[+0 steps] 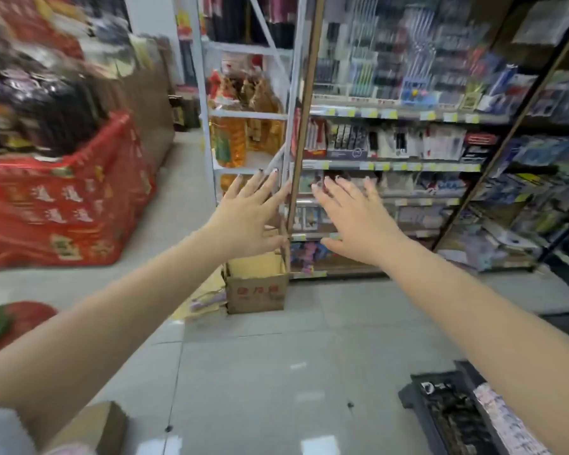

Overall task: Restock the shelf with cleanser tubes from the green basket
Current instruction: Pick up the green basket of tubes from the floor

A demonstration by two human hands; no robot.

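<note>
Both my bare forearms reach forward; left hand (243, 218) and right hand (355, 221) are spread, empty, side by side above an open cardboard box (257, 290), shelves (391, 165) beyond the fingertips.

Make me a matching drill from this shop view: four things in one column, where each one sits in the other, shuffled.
Things:
1. cardboard box
2. oil bottles
3. black crate
4. red-draped display

Places:
A. on the white rack
B. floor, lower right, by the right arm
C. left side of the aisle
D. floor at the shelf's end post

Pairs: 1-D, 2-A, 3-B, 4-C
</note>
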